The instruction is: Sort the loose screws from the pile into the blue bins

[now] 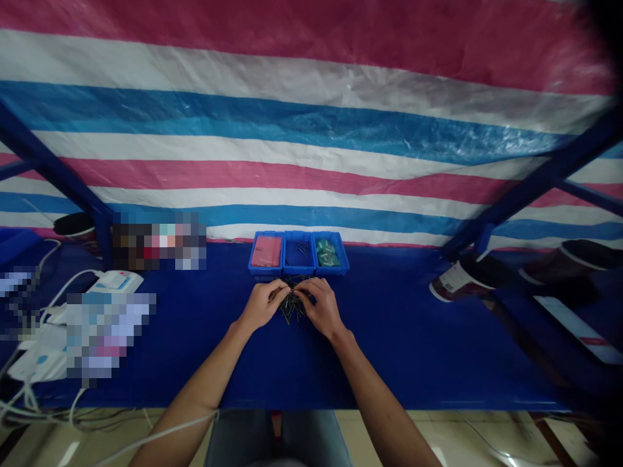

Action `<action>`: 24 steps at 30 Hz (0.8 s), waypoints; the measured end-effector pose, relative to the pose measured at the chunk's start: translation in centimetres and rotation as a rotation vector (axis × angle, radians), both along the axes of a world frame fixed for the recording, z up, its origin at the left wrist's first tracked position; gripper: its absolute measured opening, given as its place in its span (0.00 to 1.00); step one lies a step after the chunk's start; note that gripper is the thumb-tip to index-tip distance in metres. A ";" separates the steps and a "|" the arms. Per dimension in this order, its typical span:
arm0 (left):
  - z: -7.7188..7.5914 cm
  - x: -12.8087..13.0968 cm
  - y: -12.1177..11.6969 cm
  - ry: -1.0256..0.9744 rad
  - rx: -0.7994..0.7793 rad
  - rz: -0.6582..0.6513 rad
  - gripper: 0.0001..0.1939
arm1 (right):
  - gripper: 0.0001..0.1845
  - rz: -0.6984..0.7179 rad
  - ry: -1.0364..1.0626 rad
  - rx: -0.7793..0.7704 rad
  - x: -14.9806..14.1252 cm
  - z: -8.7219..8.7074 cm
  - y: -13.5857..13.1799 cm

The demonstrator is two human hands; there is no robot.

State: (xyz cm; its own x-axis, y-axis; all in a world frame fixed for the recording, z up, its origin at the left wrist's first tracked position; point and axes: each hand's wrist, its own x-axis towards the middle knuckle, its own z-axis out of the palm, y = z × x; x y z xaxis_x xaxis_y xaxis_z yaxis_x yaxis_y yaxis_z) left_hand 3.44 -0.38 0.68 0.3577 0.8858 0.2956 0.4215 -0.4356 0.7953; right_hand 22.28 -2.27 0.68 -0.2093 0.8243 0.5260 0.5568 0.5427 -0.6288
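My left hand (267, 301) and my right hand (320, 305) meet over a loose pile of thin dark screws or nails (293, 313) on the blue table. Thumb and fingers are pinched together on both hands, their tips almost touching above the pile. Whatever lies between the fingertips is too small to make out. Just behind the hands stand three joined blue bins. Flat pink pieces fill the left bin (267, 252). A few dark screws or nails lie in the middle bin (298, 253), and small green and whitish pieces in the right bin (331, 253).
White power strips (51, 344) with cables lie at the left, beside blurred-out items. A dark cup (462, 279) leans at the right, near another cup (564, 259) and a phone-like slab (579, 329). A striped sheet (311, 168) hangs behind the blue tabletop (399, 344).
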 end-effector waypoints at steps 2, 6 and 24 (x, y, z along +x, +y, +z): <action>0.0 0.0 0.0 0.006 0.002 0.006 0.18 | 0.07 0.000 -0.012 -0.003 0.0 0.0 0.0; -0.1 0.0 0.0 0.010 0.003 0.008 0.18 | 0.09 -0.007 -0.040 0.008 -0.1 0.0 -0.1; -0.4 -0.5 0.3 -0.097 0.000 0.122 0.15 | 0.11 0.102 -0.234 0.151 -0.9 2.6 3.3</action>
State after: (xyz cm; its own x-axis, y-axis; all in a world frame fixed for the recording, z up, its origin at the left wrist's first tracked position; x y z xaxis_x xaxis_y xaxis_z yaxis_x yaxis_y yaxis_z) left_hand 2.93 -0.09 0.26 0.2173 0.9210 0.3234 0.3923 -0.3857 0.8350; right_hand 21.38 1.05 3.26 -0.4174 0.7089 0.5686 0.6150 0.6810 -0.3975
